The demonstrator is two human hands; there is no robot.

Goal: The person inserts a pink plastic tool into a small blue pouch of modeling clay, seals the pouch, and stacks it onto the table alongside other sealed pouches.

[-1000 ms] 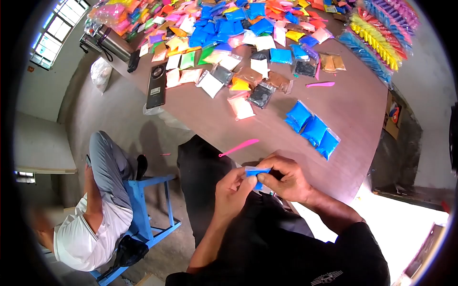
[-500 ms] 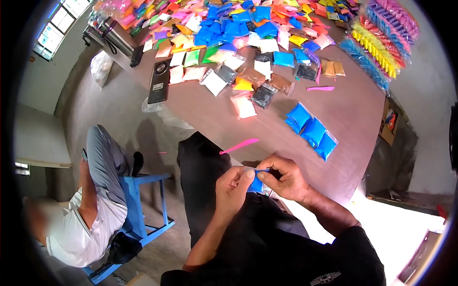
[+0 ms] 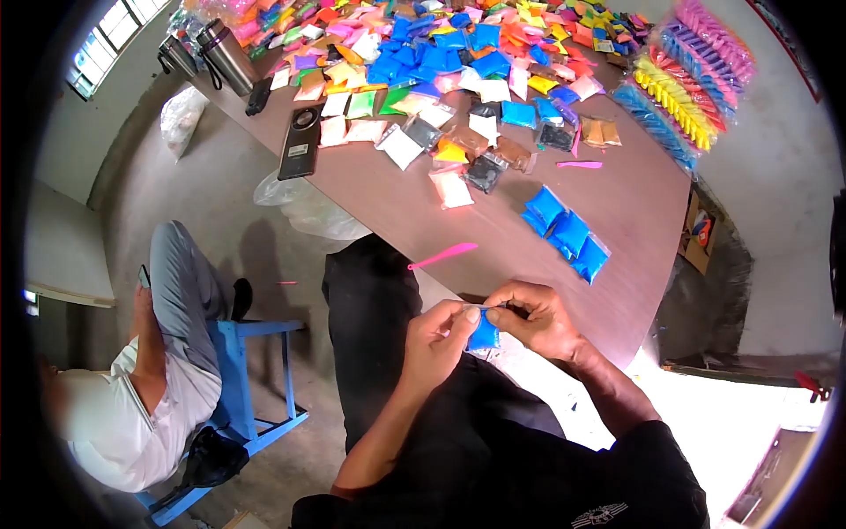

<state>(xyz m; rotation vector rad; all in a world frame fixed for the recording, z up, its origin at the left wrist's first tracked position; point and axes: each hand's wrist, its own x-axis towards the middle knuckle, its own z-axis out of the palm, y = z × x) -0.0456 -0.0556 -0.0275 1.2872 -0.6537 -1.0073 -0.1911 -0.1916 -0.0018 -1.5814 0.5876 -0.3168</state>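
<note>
A small blue packet (image 3: 484,335) hangs below the fingertips of both hands, just off the table's near edge. My left hand (image 3: 438,342) pinches its top edge between thumb and fingers. On the other side, my right hand (image 3: 534,324) pinches the same edge, thumb close to the left thumb. Beyond the hands, several blue packets (image 3: 568,233) lie joined or overlapping on the brown table (image 3: 643,212). A pink plastic knife (image 3: 443,256) rests at the near edge, left of the hands.
Many coloured packets (image 3: 432,62) cover the table's far part. A dark phone (image 3: 300,141) and steel flasks (image 3: 227,58) are at the left edge. Bundled coloured packs (image 3: 674,97) lie at the far right. A seated person (image 3: 159,379) is on a blue stool (image 3: 233,379) at the left.
The view has shifted slightly. Both hands still hold the blue packet, which now hangs lower and shows more of its front below the fingers.
</note>
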